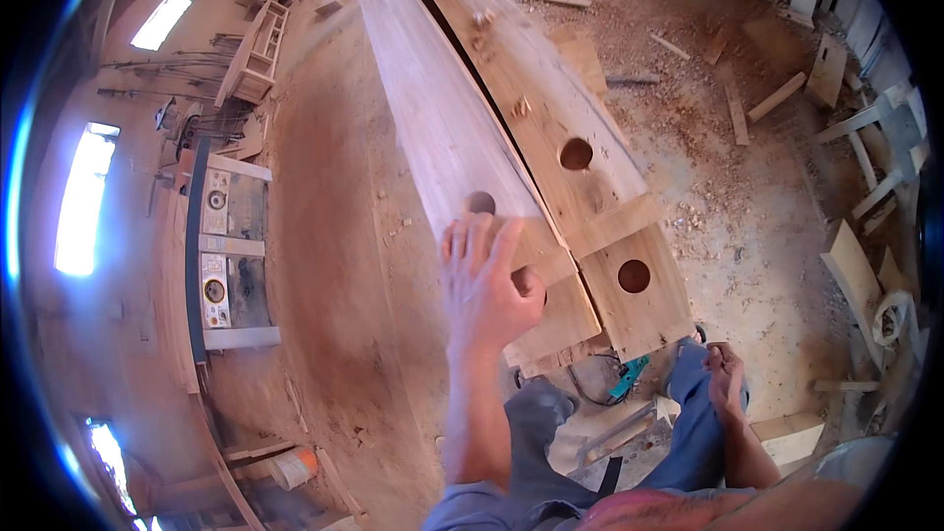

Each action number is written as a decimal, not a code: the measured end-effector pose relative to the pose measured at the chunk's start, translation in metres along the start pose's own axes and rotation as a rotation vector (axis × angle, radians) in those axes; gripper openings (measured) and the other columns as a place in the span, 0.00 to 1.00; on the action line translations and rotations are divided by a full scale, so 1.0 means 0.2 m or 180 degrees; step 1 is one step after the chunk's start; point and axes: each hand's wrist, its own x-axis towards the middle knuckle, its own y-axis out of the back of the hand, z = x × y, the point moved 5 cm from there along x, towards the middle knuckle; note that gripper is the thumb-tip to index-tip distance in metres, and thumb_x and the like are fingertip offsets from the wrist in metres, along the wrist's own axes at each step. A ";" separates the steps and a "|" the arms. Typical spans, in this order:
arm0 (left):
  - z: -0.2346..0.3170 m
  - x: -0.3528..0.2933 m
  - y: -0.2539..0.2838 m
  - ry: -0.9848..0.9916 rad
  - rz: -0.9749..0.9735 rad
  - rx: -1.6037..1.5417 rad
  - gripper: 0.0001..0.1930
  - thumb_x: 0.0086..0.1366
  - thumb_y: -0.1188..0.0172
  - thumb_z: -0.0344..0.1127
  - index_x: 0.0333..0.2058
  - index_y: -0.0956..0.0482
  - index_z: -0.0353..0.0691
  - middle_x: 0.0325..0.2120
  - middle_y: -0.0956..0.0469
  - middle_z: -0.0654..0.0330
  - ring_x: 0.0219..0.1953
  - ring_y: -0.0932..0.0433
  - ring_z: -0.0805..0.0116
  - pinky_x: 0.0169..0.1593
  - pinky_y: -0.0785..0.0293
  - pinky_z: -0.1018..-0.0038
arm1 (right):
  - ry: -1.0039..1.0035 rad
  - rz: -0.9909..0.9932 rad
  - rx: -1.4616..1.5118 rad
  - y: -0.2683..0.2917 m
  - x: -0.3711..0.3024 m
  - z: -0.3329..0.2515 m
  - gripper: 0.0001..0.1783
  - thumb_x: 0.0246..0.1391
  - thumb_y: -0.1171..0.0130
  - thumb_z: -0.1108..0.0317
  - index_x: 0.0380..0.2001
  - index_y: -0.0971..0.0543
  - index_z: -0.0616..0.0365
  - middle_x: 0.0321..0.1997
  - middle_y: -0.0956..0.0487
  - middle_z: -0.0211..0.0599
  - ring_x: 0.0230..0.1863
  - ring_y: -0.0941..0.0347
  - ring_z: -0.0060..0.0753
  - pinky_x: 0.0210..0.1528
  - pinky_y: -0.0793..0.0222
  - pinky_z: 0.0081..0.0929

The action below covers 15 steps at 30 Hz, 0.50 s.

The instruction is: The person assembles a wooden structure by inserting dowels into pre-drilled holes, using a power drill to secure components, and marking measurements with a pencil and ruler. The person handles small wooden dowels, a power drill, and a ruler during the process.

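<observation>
Two long wooden boards lie side by side with a dark gap between them: a paler left board [442, 108] and a browner right board [551, 88]. Round holes are cut through both near the close end. A flat wooden batten [618, 223] crosses them there. My left hand [484, 280] lies on the left board at the batten, fingers stretched forward beside a hole [481, 204] and covering part of the batten. Beside my right knee, my right hand [726, 382] has its fingers curled in; whatever they may hold is hidden.
Below the boards' close end lies a teal tool [629, 376] with a dark cord. Wood offcuts [777, 96] and shavings litter the ground at right. A wooden frame with dials [216, 246] stands at left, and a white bucket [292, 469] lies at lower left.
</observation>
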 end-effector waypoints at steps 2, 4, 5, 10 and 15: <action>0.00 0.02 0.03 0.0070 -0.0087 -0.0147 0.27 0.43 0.40 0.28 0.48 0.25 0.37 0.44 0.28 0.49 0.54 0.31 0.45 0.62 0.40 0.52 | -0.0031 0.0055 0.0032 0.02 -0.04 0.06 0.13 0.68 0.50 0.63 0.37 0.22 0.62 0.24 0.24 0.32 0.26 0.29 0.21 0.31 0.34 0.22; -0.02 0.04 0.04 0.0067 -0.0197 -0.0294 0.28 0.43 0.41 0.28 0.48 0.24 0.38 0.45 0.29 0.49 0.55 0.32 0.46 0.63 0.41 0.52 | -0.0062 0.0187 0.0139 0.05 -0.10 0.09 0.12 0.68 0.50 0.65 0.34 0.22 0.61 0.23 0.26 0.29 0.23 0.31 0.19 0.28 0.35 0.22; -0.03 0.04 0.05 0.0066 -0.0251 -0.0362 0.28 0.43 0.41 0.28 0.49 0.24 0.38 0.45 0.29 0.49 0.55 0.32 0.46 0.63 0.41 0.52 | -0.0169 0.0425 0.0589 0.08 -0.14 0.10 0.12 0.67 0.51 0.66 0.33 0.22 0.61 0.23 0.26 0.28 0.23 0.32 0.19 0.27 0.36 0.21; -0.12 -0.02 0.11 0.0074 -0.0551 -0.0676 0.29 0.46 0.40 0.25 0.53 0.25 0.39 0.56 0.34 0.47 0.62 0.38 0.44 0.67 0.43 0.48 | -0.0133 0.0756 0.0862 -0.03 -0.35 -0.82 0.09 0.65 0.50 0.69 0.33 0.22 0.59 0.22 0.28 0.25 0.21 0.34 0.19 0.25 0.38 0.20; -0.13 -0.32 0.33 0.0496 -0.0272 -0.1197 0.26 0.52 0.43 0.23 0.53 0.27 0.35 0.58 0.33 0.44 0.62 0.36 0.41 0.63 0.38 0.49 | 0.1391 0.0182 -0.1016 -0.54 -0.03 -1.75 0.08 0.58 0.44 0.69 0.39 0.21 0.58 0.31 0.20 0.46 0.33 0.22 0.45 0.35 0.29 0.35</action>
